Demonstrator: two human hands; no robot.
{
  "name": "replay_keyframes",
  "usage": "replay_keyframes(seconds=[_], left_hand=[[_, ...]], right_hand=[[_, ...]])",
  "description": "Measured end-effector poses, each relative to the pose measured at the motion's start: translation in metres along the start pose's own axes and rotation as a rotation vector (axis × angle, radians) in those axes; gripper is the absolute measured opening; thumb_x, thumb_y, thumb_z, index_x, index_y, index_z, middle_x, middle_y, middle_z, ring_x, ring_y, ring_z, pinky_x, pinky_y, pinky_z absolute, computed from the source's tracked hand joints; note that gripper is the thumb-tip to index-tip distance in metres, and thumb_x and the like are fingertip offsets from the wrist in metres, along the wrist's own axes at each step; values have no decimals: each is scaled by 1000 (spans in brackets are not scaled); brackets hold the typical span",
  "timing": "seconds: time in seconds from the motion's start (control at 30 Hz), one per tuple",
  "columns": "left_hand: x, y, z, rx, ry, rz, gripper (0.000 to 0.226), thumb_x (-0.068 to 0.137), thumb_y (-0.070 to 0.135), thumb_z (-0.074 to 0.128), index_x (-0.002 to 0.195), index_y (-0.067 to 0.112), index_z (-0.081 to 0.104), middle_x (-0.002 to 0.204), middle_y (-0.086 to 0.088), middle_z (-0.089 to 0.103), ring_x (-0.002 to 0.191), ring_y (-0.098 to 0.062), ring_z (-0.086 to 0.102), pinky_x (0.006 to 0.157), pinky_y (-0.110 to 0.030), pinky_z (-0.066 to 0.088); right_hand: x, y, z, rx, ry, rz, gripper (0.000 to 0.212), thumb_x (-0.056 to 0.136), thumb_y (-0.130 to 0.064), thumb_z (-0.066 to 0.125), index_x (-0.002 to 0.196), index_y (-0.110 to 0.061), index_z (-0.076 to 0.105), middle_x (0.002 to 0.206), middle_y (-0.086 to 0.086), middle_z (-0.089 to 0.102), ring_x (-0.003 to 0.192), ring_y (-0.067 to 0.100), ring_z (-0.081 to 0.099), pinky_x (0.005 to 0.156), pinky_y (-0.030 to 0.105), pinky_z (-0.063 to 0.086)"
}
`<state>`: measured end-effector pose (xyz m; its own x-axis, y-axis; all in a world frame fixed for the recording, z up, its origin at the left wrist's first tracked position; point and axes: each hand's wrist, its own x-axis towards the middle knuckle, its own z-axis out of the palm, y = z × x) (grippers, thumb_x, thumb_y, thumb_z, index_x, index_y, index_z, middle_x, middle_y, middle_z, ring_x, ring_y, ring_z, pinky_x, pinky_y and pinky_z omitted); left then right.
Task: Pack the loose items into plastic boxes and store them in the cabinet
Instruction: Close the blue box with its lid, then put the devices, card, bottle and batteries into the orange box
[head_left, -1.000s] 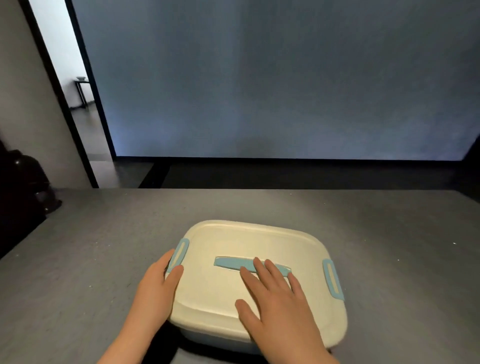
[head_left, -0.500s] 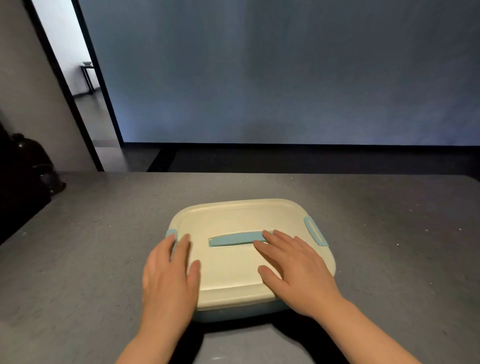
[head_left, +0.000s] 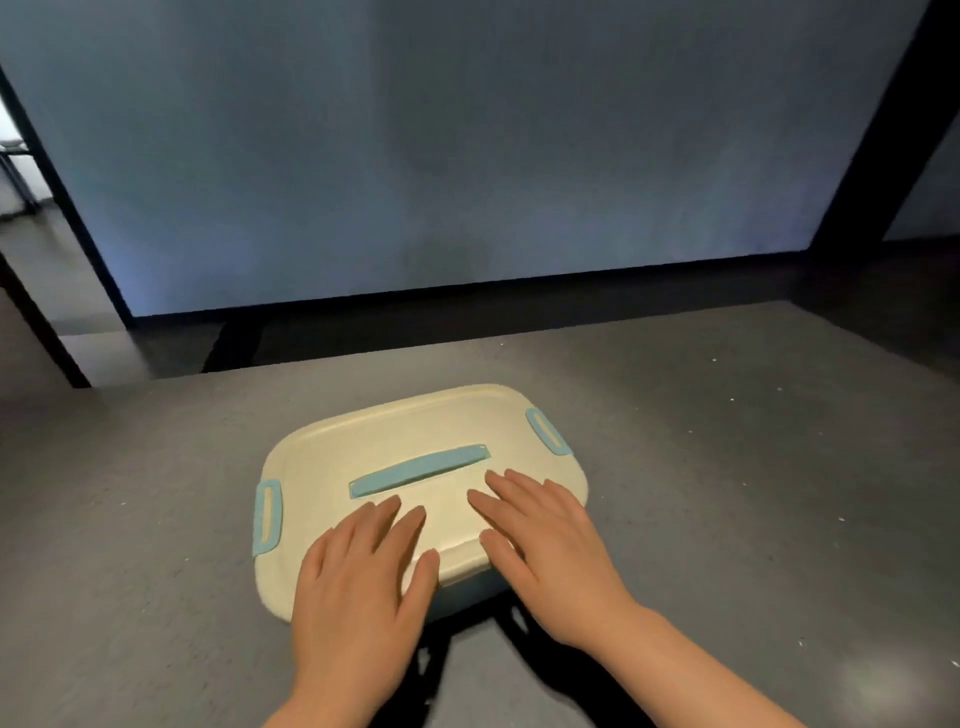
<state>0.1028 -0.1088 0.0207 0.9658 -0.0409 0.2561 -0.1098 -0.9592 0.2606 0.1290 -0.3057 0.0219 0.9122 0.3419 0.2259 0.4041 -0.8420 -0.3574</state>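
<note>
Left hand (head_left: 358, 582) flat on near edge of lid (head_left: 415, 431), fingers spread, grip open, holding nothing. Right hand (head_left: 545, 540) flat beside it on lid's near right part, grip likewise open, empty. Plastic box (head_left: 467, 587) sits closed on grey table (head_left: 727, 493). Blue handle (head_left: 418, 470) just beyond fingertips; blue clips (head_left: 267, 517) at lid's left and right ends. Pale wall (head_left: 467, 156) beyond box.

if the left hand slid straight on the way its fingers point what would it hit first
Most likely the blue handle set flat in the box lid. The left hand lies flat on the lid, fingertips just short of it. Whether the handle stands proud enough to stop them is unclear.
</note>
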Motion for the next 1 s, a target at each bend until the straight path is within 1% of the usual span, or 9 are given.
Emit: replay_keyframes(seconds=[0.1,0.23,0.33,0.43,0.6,0.67,0.77,0.9,1.0], left_hand=[[2,9,2,-97,-50,188,45,86,55,34,117,38,62,126,15,59,117,-14,54,96,-28,26],[2,31,10,-278,-132,435,51,85,58,30,120,36,60,129,15,55,122,-12,48,101,-29,29],[-7,54,17,-406,-176,564,51,83,55,34,114,30,66,125,10,59,118,-14,50,101,-33,32],[-36,95,23,-563,-339,638,51,82,54,37,116,28,65,127,10,57,120,-11,46,100,-26,30],[-131,182,16,-734,-554,961,40,85,52,43,115,34,62,125,22,51,119,1,41,104,-30,33],[-176,213,10,-750,-614,1079,31,88,45,49,114,36,63,123,25,50,120,1,42,105,-32,34],[-246,252,8,-736,-692,1210,24,89,38,55,112,40,61,120,29,47,121,2,40,104,-32,35],[-367,303,-3,-776,-831,1338,20,88,35,58,108,40,62,121,25,51,119,-4,43,96,-35,43],[-473,339,-30,-851,-897,1496,23,91,35,54,112,36,62,122,23,49,116,3,38,101,-29,38]], right_hand=[[-44,-10,0,6,64,137,52,95,-42,36,146,-42,27,157,-20,13,145,1,2,118,27,-6],[-106,-18,0,-49,220,470,44,88,-39,45,132,-37,50,145,-14,40,137,7,29,116,31,20],[-157,-28,-9,-112,290,708,41,85,-34,50,125,-32,57,139,-11,48,133,12,37,107,23,19],[-225,-46,-29,-177,325,913,41,86,-33,51,126,-30,58,139,-12,47,134,11,36,104,19,15],[-359,-95,-62,-313,442,1213,39,91,-35,49,129,-32,55,141,-14,44,134,5,32,106,16,13],[-409,-119,-67,-342,499,1324,39,92,-36,50,130,-32,55,139,-15,45,133,5,34,109,19,19],[-479,-154,-69,-394,565,1485,39,83,-39,51,120,-33,63,127,-14,57,122,8,50,104,22,33],[-589,-215,-70,-426,654,1707,40,77,-37,54,115,-34,65,123,-14,60,117,8,53,100,24,38],[-677,-270,-77,-494,742,1866,38,75,-34,56,111,-31,69,120,-12,63,115,10,57,98,27,42]])
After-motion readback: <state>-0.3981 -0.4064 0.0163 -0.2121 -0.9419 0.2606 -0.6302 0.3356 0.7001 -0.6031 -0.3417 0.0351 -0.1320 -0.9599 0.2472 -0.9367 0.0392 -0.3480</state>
